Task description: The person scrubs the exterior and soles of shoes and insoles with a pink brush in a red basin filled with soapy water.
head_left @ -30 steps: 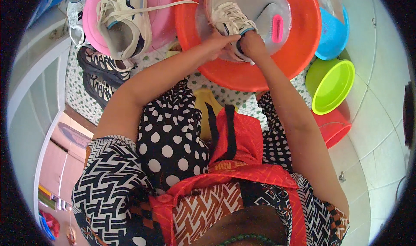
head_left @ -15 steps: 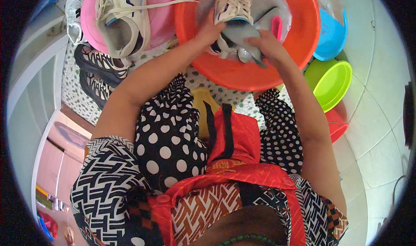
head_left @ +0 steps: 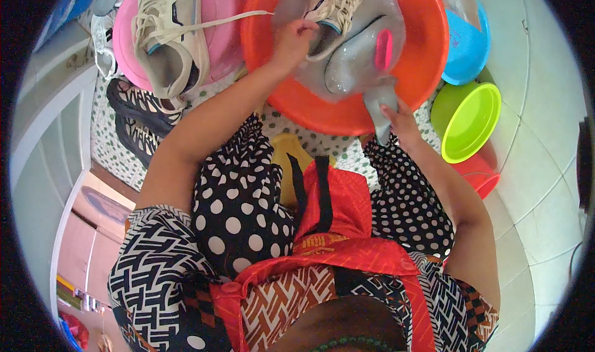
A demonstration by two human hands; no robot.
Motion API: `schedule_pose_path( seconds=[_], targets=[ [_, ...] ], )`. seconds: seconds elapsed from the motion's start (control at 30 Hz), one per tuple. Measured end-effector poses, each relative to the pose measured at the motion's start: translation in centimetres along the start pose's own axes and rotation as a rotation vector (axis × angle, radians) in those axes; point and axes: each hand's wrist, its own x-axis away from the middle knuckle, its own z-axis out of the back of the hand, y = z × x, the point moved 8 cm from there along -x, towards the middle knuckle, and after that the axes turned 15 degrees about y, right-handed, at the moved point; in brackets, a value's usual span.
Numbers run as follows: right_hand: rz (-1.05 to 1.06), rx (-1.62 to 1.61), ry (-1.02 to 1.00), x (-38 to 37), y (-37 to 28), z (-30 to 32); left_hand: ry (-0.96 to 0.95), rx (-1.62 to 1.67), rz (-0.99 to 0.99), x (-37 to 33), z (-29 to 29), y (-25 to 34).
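Note:
A beige lace-up sneaker (head_left: 338, 8) with a light-blue lining sits tilted in the soapy grey water of a large orange basin (head_left: 427, 36). My left hand (head_left: 294, 45) is closed on the side of its collar. At the basin's near right rim, my right hand (head_left: 400, 119) grips a limp grey insole (head_left: 383, 101), held up above the rim and partly blurred. A pink brush (head_left: 383, 49) lies in the water to the right of the sneaker. Beside it, a dark curved edge shows in the suds; what it belongs to I cannot make out.
On the left, a matching beige sneaker (head_left: 167, 54) lies across a pink basin (head_left: 127, 42), one lace trailing onto the orange rim. Black-and-white shoes (head_left: 139, 113) stand nearby. Along the right wall are a blue basin (head_left: 465, 48), a green bucket (head_left: 468, 123) and a red container (head_left: 480, 175).
The grey insole has come away from the sneaker, moving right and toward me in my right hand. The sneaker now sits lower in the basin, and my left hand has shifted slightly left.

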Motion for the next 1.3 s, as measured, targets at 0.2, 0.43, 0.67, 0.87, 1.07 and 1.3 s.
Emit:
schedule_pose_path(
  seconds=[0.2,0.43,0.67,0.87,1.07,1.3],
  targets=[
    [0.180,0.429,-0.060,-9.0,2.7,0.1,-0.095,0.086,0.072,1.2,-1.8,1.9],
    [0.875,0.608,0.664,-16.1,-5.3,1.9,-0.154,0.192,0.431,2.1,-4.0,-1.2],
    [0.805,0.459,0.633,-14.1,-5.2,0.3,-0.075,-0.180,-0.106,0.5,-2.3,4.8],
    [0.996,0.167,0.266,-7.1,-9.6,-4.3,0.113,0.299,0.493,-2.5,0.5,-3.6],
    [0.710,0.378,0.074,-5.3,-10.7,-12.2,-0.115,0.465,0.833,-1.1,-4.0,-9.7],
    [0.069,-0.567,-0.126,-13.6,-5.3,-15.0,-0.021,0.354,0.585,-2.7,-3.0,-10.5]
  ],
)
